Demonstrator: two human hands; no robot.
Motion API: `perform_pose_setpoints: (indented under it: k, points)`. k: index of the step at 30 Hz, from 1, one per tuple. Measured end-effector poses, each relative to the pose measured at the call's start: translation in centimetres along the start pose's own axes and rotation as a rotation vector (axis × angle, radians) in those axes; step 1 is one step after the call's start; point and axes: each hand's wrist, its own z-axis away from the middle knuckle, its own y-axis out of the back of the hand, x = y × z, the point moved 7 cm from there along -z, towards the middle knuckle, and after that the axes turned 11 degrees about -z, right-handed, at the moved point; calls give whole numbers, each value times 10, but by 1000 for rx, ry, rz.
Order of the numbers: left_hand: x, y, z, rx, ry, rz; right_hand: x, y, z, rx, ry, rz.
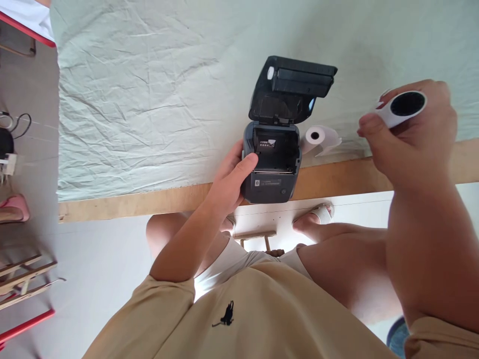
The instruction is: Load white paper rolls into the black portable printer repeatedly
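My left hand (235, 174) grips the left side of a small black label printer (275, 179), its thumb over the rim of the paper bay. The printer's lid (290, 89) stands hinged up, and the bay holds no roll. In my right hand (415, 134), raised to the right over the table, is a white paper roll (392, 115) with a dark round end facing up. Thumb and fingers are closed round it. Just right of the printer, a second, smaller white paper roll (325, 137) with a black core lies on the cloth, its loose end partly unrolled.
A wrinkled pale green cloth (149, 99) covers the table, whose bare wooden edge (130, 203) runs in front of my lap. On the floor to the left are wooden stool parts (26, 274), a pink shoe (15, 208) and a black cable (24, 122). A person's white sleeve (28, 19) shows at top left.
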Motion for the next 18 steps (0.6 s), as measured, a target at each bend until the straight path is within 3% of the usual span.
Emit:
perform_pose_setpoints:
  k: [3, 5, 7, 9, 11, 14, 18]
  points:
    - [-1, 5, 0, 40, -16, -24, 17, 7, -1, 83, -162, 122]
    - [-1, 7, 0, 61, -24, -39, 18, 5, -1, 68, -214, 143]
    - [-1, 8, 1, 70, -29, -55, 0, 2, 0, 92, -115, 149]
    - [0, 7, 1, 67, -28, -69, -31, -4, 5, 135, 83, 122]
    - [1, 6, 1, 62, -28, -77, -57, -19, 12, 107, 211, 61]
    - [4, 5, 1, 77, -47, -72, -64, -50, 15, 2, 165, 19]
    - [5, 4, 2, 95, -34, -47, -43, -70, 10, -34, 68, 31]
